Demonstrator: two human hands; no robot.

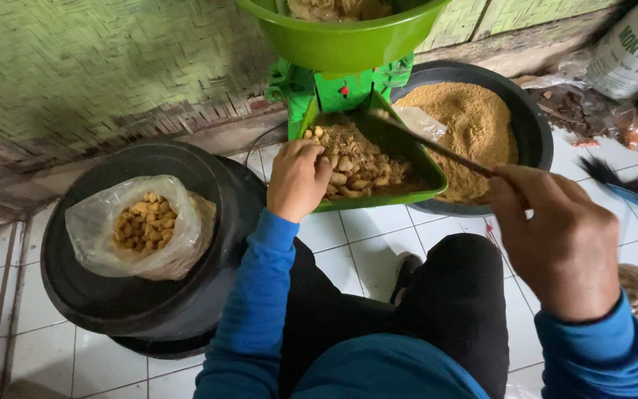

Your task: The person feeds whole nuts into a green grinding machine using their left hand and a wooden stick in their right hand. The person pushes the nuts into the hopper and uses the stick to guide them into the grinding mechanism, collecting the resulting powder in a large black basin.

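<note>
My left hand (298, 179) rests on the near rim of a green tray (378, 198), fingers curled among the brown chunks (356, 164) heaped in it. My right hand (559, 236) grips a thin dark stick (437, 148) whose far end reaches into the tray's upper part. The tray hangs under a green machine (337, 92) topped by a green bowl-shaped hopper (341, 41) holding pale lumps. Both sleeves are blue.
A black basin (529, 118) of fine brown powder sits behind the tray at right. At left a black round lid (127, 295) carries a clear plastic bag (145, 225) of yellowish chunks. A black brush (622, 185) lies at right. The floor is white tile, and a woven wall stands behind.
</note>
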